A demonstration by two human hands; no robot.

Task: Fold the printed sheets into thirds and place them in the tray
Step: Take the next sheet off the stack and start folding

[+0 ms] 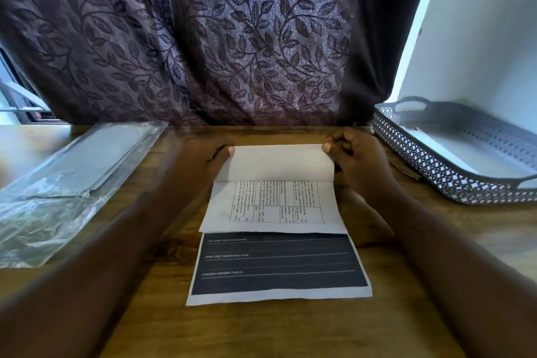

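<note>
Fingers curled on both sides: L hand and R hand each pinch a far corner of white printed sheet w/ table grid, thumbs on top. Far part lifted and rolled toward person, blank back showing. Near part lies flat, overlapping second sheet w/ dark form block on brown wooden table. Grey perforated plastic tray at R, apart from sheets. Clear plastic sleeve at L. Dark leaf-pattern curtain behind.
</note>
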